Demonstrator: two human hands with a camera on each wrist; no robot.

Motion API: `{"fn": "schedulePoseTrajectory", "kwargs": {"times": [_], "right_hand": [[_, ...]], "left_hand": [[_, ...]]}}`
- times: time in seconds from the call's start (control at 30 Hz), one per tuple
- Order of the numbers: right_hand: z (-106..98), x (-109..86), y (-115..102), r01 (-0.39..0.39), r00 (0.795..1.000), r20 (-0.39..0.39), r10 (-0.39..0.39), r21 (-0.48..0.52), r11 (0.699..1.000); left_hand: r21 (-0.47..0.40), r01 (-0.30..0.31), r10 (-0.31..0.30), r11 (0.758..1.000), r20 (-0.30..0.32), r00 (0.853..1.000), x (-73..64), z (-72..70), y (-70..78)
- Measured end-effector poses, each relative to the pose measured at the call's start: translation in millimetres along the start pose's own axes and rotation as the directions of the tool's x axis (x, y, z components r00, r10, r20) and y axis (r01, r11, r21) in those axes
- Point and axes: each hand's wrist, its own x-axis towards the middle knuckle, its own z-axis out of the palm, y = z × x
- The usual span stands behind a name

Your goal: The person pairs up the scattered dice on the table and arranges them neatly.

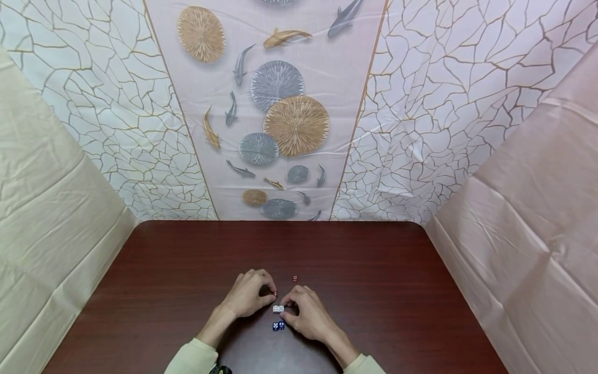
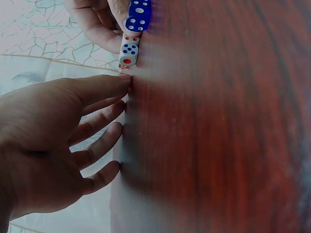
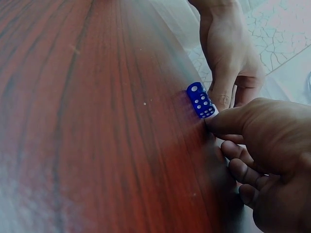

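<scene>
My left hand (image 1: 249, 293) pinches a small red die (image 1: 275, 294) between thumb and index finger; the fingers hide most of it. Just nearer to me, two white dice (image 1: 277, 308) sit side by side on the table. The thumb and index finger of my right hand (image 1: 308, 314) grip the right one of these. Nearer still are two blue dice (image 1: 278, 325) in a pair, with white dots clear in the right wrist view. Another red die (image 1: 295, 279) lies alone beyond my right hand. In the left wrist view, the white dice (image 2: 129, 50) show red and blue dots.
The dark reddish-brown table (image 1: 374, 270) has a glossy wood grain. A patterned cloth (image 1: 280, 156) hangs behind its far edge, and plain pale cloths (image 1: 523, 234) hang at both sides. A dark object (image 1: 220, 370) shows at the left cuff.
</scene>
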Motion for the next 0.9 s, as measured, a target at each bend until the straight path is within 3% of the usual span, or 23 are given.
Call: {"fn": "schedulePoseTrajectory", "kwargs": {"times": [0.9], "right_hand": [[-4.8,1.0,3.4,-0.028,0.998,0.05,0.025,0.057,0.998]], "left_hand": [[-0.024,0.016,-0.016,1.0,0.004,1.0,-0.5,-1.5,2.7]]}}
